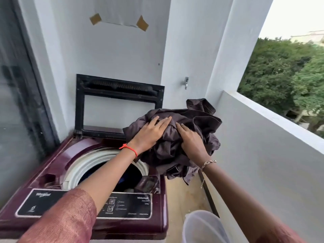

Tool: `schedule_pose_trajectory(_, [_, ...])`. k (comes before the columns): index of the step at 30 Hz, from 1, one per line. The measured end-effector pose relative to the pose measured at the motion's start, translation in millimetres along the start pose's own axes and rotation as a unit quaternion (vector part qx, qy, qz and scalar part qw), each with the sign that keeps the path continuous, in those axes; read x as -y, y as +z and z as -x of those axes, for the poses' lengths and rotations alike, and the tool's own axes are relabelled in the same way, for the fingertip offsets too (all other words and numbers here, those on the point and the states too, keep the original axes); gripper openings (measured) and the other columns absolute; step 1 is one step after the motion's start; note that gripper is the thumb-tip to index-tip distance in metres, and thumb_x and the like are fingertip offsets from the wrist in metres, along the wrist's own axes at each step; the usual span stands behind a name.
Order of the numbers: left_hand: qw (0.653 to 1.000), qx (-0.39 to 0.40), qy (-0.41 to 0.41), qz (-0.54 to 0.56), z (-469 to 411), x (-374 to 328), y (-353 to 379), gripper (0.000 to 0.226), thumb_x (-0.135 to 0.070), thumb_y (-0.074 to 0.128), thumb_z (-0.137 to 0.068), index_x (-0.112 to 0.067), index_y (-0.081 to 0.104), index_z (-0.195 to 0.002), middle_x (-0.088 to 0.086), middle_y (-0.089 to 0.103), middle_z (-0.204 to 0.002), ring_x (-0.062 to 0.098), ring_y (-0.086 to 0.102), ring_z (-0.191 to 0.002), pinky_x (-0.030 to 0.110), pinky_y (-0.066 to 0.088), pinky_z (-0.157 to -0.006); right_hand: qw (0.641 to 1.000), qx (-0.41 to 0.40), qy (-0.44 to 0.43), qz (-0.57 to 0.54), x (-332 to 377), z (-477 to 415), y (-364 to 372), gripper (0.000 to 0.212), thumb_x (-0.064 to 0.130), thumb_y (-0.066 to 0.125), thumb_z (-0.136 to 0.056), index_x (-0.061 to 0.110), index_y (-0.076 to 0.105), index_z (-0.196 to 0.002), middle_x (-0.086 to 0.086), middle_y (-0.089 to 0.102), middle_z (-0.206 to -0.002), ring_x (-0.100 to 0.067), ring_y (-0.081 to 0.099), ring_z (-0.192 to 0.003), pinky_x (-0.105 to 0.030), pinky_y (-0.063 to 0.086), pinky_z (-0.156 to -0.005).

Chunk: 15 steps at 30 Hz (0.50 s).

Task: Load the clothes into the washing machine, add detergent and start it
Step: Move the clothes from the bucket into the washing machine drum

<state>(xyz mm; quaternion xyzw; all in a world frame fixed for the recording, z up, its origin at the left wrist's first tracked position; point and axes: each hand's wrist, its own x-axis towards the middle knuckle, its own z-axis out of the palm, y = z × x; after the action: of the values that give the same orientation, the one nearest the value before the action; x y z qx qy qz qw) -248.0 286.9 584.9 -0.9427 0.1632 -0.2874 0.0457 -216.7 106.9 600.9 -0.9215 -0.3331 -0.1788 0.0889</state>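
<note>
Fingers of right hand (191, 141) half inside dark clothes (198, 120) (drum (78, 165) interior murky)

Soft daylight enters from the right, where the sky (289, 14) blows out white; the washing machine's (57, 163) glossy top shows mild sheen. Edges bend, and the glass door (17, 102) at left blurs.

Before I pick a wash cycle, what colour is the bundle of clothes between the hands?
The bundle of clothes is plain dark brownish-grey; the head view shows it.
</note>
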Motion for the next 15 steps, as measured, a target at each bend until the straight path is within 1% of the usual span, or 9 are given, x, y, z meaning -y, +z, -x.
schedule_pose_trajectory(3, [1.0,0.009,-0.019,-0.014,27.6,34.5,-12.1,0.088,0.022,0.057,-0.058,0.003,0.031,-0.14,0.02,0.053,-0.132,0.043,0.052,-0.117,0.046,0.057,-0.076,1.0,0.0,-0.025,-0.008,38.3,-20.7,12.0,0.075,-0.013,0.039,-0.075,0.009,0.025,-0.145,-0.017,0.033,-0.149,-0.035,0.051,-0.121,-0.042,0.044,-0.096])
schedule_pose_trajectory(5, [0.999,0.018,-0.027,-0.022,45.3,59.2,-12.2,0.088,0.022,0.057,-0.058,0.003,0.031,-0.14,0.02,0.053,-0.132,0.043,0.053,-0.116,0.046,0.057,-0.076,0.999,-0.001,-0.034,-0.016,62.9,-33.4,24.2,0.076,-0.014,0.04,-0.074,0.01,0.025,-0.145,-0.016,0.034,-0.149,-0.035,0.051,-0.12,-0.041,0.045,-0.095])
schedule_pose_trajectory(7, [0.998,0.035,-0.039,-0.018,64.5,84.6,-7.8,0.089,0.021,0.054,-0.06,0.001,0.026,-0.142,0.02,0.049,-0.135,0.043,0.049,-0.12,0.047,0.055,-0.082,0.999,0.004,-0.042,-0.024,87.6,-45.6,38.9,0.076,-0.014,0.04,-0.075,0.01,0.026,-0.145,-0.017,0.033,-0.149,-0.036,0.051,-0.121,-0.042,0.044,-0.096])
schedule_pose_trajectory(11, [0.995,0.079,-0.053,-0.008,101.2,129.9,6.6,0.087,0.018,0.046,-0.072,-0.005,0.006,-0.146,0.017,0.033,-0.148,0.04,0.033,-0.134,0.048,0.046,-0.097,0.998,0.022,-0.045,-0.039,131.1,-63.0,76.1,0.076,-0.015,0.04,-0.074,0.009,0.026,-0.145,-0.019,0.034,-0.148,-0.038,0.052,-0.12,-0.043,0.044,-0.098])
schedule_pose_trajectory(15, [0.989,0.134,-0.069,0.003,138.8,159.3,27.5,0.086,0.014,0.045,-0.077,-0.007,0.0,-0.146,0.014,0.024,-0.152,0.037,0.023,-0.139,0.049,0.04,-0.103,0.996,0.061,-0.03,-0.053,166.0,-69.8,120.4,0.077,-0.016,0.04,-0.074,0.009,0.026,-0.145,-0.019,0.035,-0.147,-0.038,0.053,-0.119,-0.042,0.044,-0.098])
